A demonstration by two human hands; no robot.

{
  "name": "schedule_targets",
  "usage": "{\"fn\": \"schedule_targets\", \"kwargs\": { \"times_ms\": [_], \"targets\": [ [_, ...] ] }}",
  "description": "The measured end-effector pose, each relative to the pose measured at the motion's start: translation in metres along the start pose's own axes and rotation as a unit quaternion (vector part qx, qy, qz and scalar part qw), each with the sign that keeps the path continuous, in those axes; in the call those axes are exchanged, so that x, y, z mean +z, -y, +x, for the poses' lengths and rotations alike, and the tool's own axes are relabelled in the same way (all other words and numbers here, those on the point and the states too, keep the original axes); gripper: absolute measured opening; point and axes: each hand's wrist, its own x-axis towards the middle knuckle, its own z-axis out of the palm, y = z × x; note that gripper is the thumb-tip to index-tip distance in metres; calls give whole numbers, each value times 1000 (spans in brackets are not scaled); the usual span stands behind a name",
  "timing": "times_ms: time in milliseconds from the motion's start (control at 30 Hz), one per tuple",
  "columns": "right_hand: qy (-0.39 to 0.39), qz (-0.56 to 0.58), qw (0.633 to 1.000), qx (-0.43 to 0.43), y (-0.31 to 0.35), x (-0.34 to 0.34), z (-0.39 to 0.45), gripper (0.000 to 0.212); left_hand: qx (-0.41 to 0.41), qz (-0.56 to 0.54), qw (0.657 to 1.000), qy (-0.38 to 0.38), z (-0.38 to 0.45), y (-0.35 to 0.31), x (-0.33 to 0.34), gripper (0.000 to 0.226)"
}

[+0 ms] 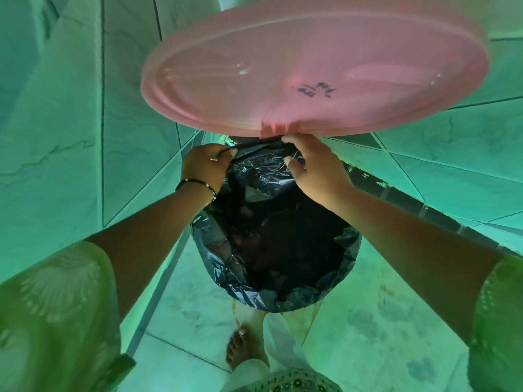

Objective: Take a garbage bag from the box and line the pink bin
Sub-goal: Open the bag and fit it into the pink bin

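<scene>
A black garbage bag (pixel 271 236) lies spread inside the bin, its edge folded over the near rim so the bin's pink wall is hidden. The round pink lid (pixel 311 66) stands tilted up at the bin's far side, hinged just above my hands. My left hand (pixel 205 168) pinches the bag's far edge at the left of the hinge. My right hand (pixel 311 162) grips the same stretched edge at the right, just under the lid's hinge tab. The box of bags is out of view.
Tiled walls (pixel 85 123) close in on the left and behind the bin, forming a corner. A dark tile strip (pixel 410 205) runs along the right wall's base. My bare foot (pixel 243 349) stands on the tiled floor just before the bin.
</scene>
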Motion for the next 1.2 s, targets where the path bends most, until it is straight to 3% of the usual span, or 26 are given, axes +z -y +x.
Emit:
{"fn": "schedule_targets", "kwargs": {
  "times_ms": [100, 233, 333, 400, 533, 633, 700, 767, 833, 867, 933, 1000, 1100, 1133, 1200],
  "targets": [
    [-44, 88, 995, 6, -2, 2, 8, 23, -117, -43, 990, 63, 13, 0, 0, 29],
    [-67, 61, 996, -9, -9, 11, 3, 21, -189, 48, 964, 181, 33, 19, 0, 41],
    [-114, 52, 992, -11, -16, 17, -8, 23, -269, 34, 937, 221, 32, 28, 0, 42],
    [-134, 37, 990, 23, -24, 19, -15, 23, -280, 38, 934, 219, 30, 36, 3, 43],
    [-14, -36, 993, 115, -40, 9, -14, 45, -282, -31, 945, 164, 19, 50, 2, 29],
    [75, 52, 973, 212, -26, -14, -2, 71, -317, -148, 927, 136, 3, 44, -6, 34],
    [84, 98, 945, 302, -28, -24, 1, 75, -328, -263, 900, 114, -6, 42, -8, 44],
    [29, 121, 938, 324, -37, -24, -3, 67, -307, -323, 895, 13, -16, 42, -10, 41],
    [-49, 139, 942, 302, -44, -20, -18, 57, -245, -291, 921, -83, -37, 40, -9, 35],
    [-79, 148, 940, 298, -48, -18, -28, 54, -208, -255, 940, -92, -52, 38, -5, 35],
    [-119, 166, 921, 331, -50, -9, -55, 54, -136, -174, 974, -43, -83, 41, 6, 50],
    [-149, 206, 884, 391, -50, 5, -81, 63, -172, -215, 961, -22, -94, 44, 11, 59],
    [-185, 297, 796, 495, -50, 22, -107, 73, -211, -290, 933, 17, -82, 57, 7, 51],
    [-206, 308, 782, 502, -50, 23, -111, 69, -208, -301, 931, 18, -79, 57, 3, 52],
    [-263, 306, 789, 462, -43, 17, -119, 52, -155, -272, 950, -12, -77, 57, -6, 62]
  ]
}}
